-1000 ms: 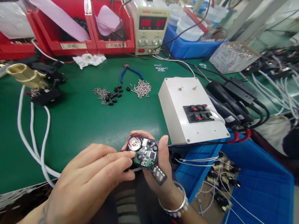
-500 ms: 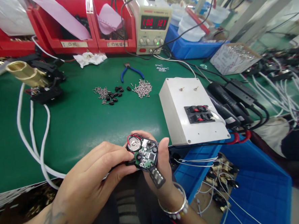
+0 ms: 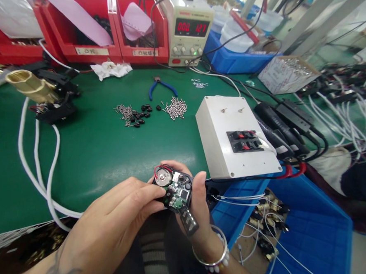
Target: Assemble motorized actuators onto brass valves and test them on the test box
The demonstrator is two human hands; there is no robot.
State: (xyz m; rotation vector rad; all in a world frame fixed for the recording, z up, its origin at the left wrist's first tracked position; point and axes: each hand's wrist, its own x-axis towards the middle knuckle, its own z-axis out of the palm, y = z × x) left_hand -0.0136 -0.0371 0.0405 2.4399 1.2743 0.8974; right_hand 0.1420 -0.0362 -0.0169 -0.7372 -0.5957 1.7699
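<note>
A small black housing with an open green circuit board, a round silver disc and red and black wires sits low in the middle of the head view. My right hand cups it from beneath, thumb along its right side, a bracelet on the wrist. My left hand comes in from the lower left, its fingertips pinched against the board's left edge.
A white box with red-black terminals stands just right of my hands. Loose screws, small black parts and blue pliers lie on the green bench. Behind stand a power supply and red bins. A blue tray of wired parts sits at right.
My left hand's fingers have curled from lying flat beside the board into a pinch on its left edge. The board has tilted slightly; the view has shifted a little.
</note>
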